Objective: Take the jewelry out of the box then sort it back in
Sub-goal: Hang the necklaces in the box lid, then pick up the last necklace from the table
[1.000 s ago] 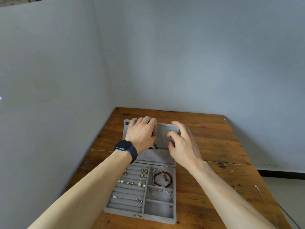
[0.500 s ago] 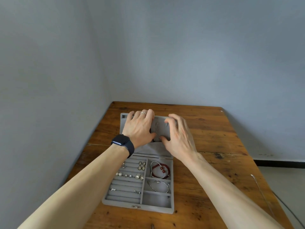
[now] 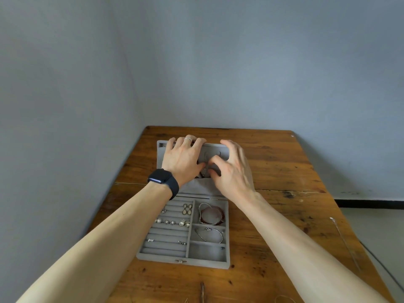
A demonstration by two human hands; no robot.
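Observation:
A grey velvet jewelry box (image 3: 144, 255) lies open on the wooden table. Its ring rows hold earrings (image 3: 187, 209) and pearl studs (image 3: 157, 220). Its right compartments hold a red bead bracelet (image 3: 220, 215) and a silver bangle (image 3: 215, 232). The flat lid (image 3: 160, 154) lies on the far side. My left hand (image 3: 183, 160) lies on the lid with its fingers hooked over the far rim. My right hand (image 3: 234, 169) pinches a thin necklace (image 3: 204, 170) at the lid's middle, above the fabric pocket (image 3: 201, 186). Most of the necklace is hidden by my hands.
The table (image 3: 279, 171) stands in a corner, with walls at the left and the back. A thin wire (image 3: 343, 239) lies near the table's right edge. A small twig (image 3: 202, 291) lies by the near edge.
My right thumb and forefinger have closed in on the middle of the lid. My left hand has stayed on the lid's far rim.

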